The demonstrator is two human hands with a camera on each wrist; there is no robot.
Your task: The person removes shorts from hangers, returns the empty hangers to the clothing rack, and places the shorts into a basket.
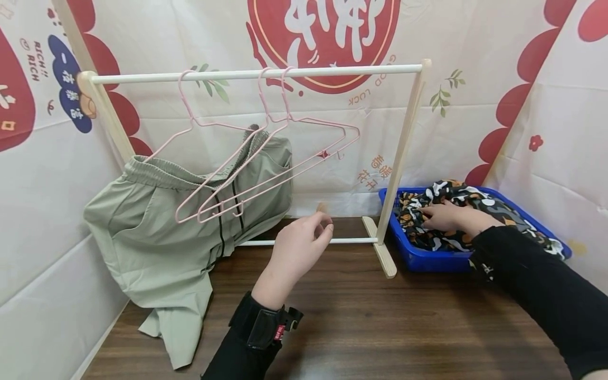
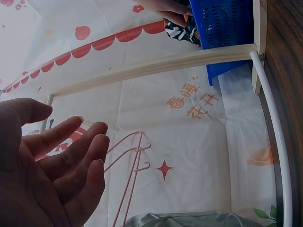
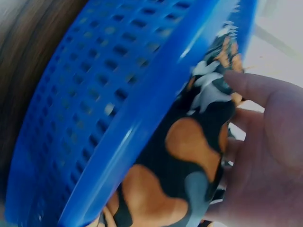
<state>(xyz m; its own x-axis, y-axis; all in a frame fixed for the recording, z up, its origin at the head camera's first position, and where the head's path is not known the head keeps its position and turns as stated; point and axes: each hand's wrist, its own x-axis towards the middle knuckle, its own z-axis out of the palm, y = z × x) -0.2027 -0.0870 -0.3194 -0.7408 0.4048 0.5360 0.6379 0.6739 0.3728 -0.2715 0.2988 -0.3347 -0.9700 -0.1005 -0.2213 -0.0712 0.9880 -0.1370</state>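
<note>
My right hand (image 1: 453, 217) touches a camouflage-patterned cloth (image 1: 505, 214) in the blue basket (image 1: 427, 261). In the right wrist view the thumb is stretched out with its tip at the cloth (image 3: 189, 146), while the other fingertips are partly hidden at its far side. My left hand (image 1: 299, 245) is held empty before the rack, its fingers loosely bent. Left of it, pale green trousers (image 1: 176, 232) hang by the waistband from a pink hanger (image 1: 166, 141), one leg down on the table. Two more pink hangers (image 1: 223, 182) overlap the trousers.
A clothes rack with a white top rail (image 1: 332, 70) and wooden posts (image 1: 404, 153) stands on the brown table (image 1: 351, 316). Its right foot (image 1: 382, 258) is close to the basket. Printed cloth walls (image 1: 475, 31) enclose the back and sides.
</note>
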